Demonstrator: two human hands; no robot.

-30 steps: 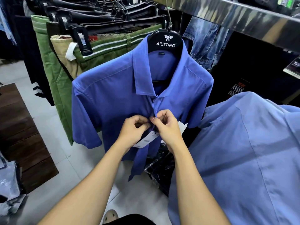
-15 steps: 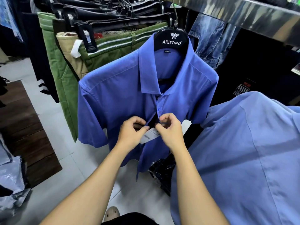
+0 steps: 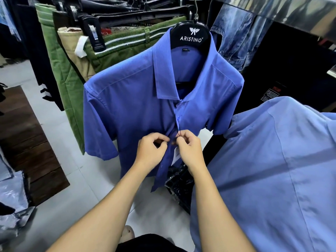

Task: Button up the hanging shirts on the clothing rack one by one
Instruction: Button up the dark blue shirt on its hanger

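Head view, fingers [image 3: 164, 144] pinching smooth blue shirt [image 3: 131, 106]

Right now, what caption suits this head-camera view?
Both hands, left hand and right hand, pinch the front of a blue shirt hanging on a black hanger.

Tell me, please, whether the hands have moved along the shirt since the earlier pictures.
Yes. The left hand and right hand now sit lower on the blue shirt, farther below its collar.
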